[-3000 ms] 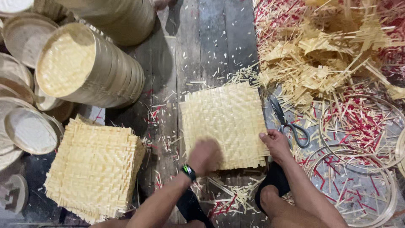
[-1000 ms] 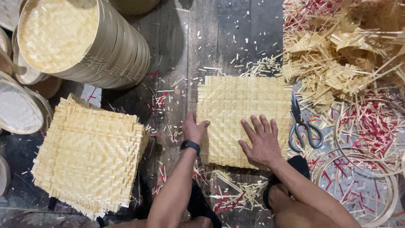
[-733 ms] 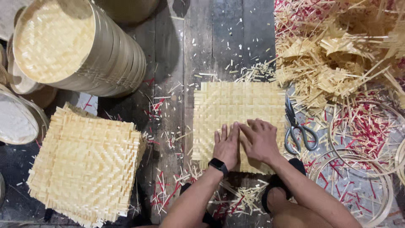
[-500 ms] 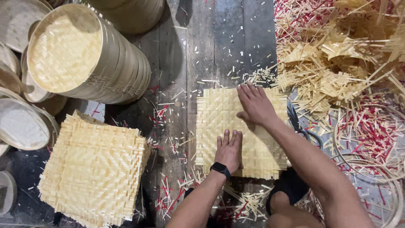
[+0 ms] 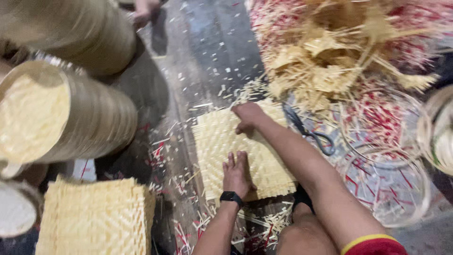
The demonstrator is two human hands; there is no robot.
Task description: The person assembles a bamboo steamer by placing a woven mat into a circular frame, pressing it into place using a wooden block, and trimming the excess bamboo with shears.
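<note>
Hands on woven bamboo mat (image 5: 222, 141): left hand (image 5: 237, 173) flat, fingers spread; right hand (image 5: 248, 115) curled at far edge, grip unclear.

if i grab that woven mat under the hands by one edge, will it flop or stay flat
Probably bends: the woven mat is thin strips lying flat under the left hand and right hand. Likely light. Its loose edge strips may fray or snag.

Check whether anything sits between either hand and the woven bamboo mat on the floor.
Nothing visible does. The left hand lies flat on the woven mat near its close edge, and the right hand rests on its far edge. The scissors lie off the mat's right side, clear of both hands.
</note>
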